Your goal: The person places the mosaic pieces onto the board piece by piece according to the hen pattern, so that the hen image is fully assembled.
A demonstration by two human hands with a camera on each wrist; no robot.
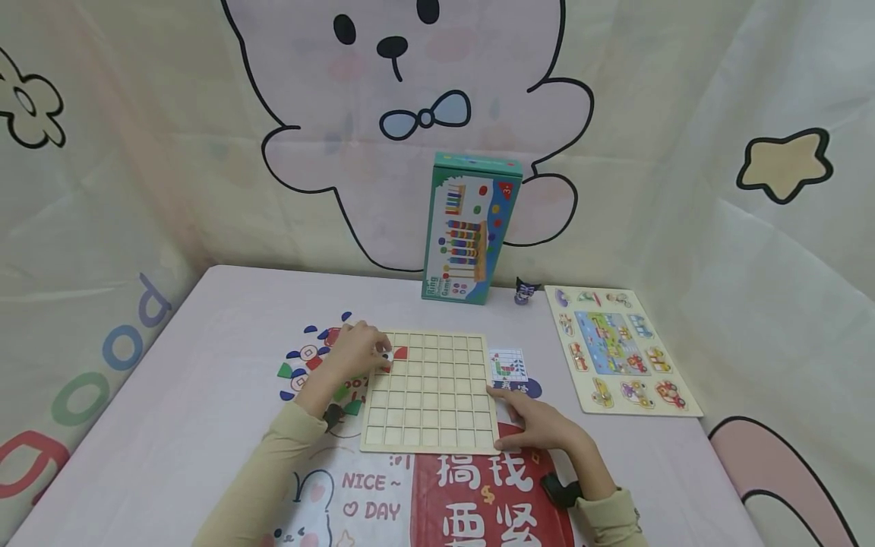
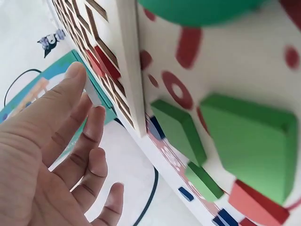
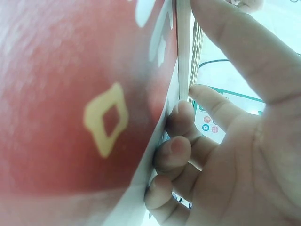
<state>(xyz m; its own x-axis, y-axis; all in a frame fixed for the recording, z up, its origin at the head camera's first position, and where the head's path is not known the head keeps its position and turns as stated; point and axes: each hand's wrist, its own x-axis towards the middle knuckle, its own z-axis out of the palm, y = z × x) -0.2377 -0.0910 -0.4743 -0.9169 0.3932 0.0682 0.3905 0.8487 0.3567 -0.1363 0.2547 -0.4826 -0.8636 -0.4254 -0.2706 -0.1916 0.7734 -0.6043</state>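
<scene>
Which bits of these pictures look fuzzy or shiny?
Left wrist view: the green shape at the top edge is blurred; right wrist view: the red mat looks soft, with a pale sheen at upper left; head view: the grid board looks fairly clear.

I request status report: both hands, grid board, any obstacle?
Left hand pinching small pale piece. Right hand touching grid board, right edge. Red pieces on its left side. In the way: left hand, hiding some loose pieces.
</scene>
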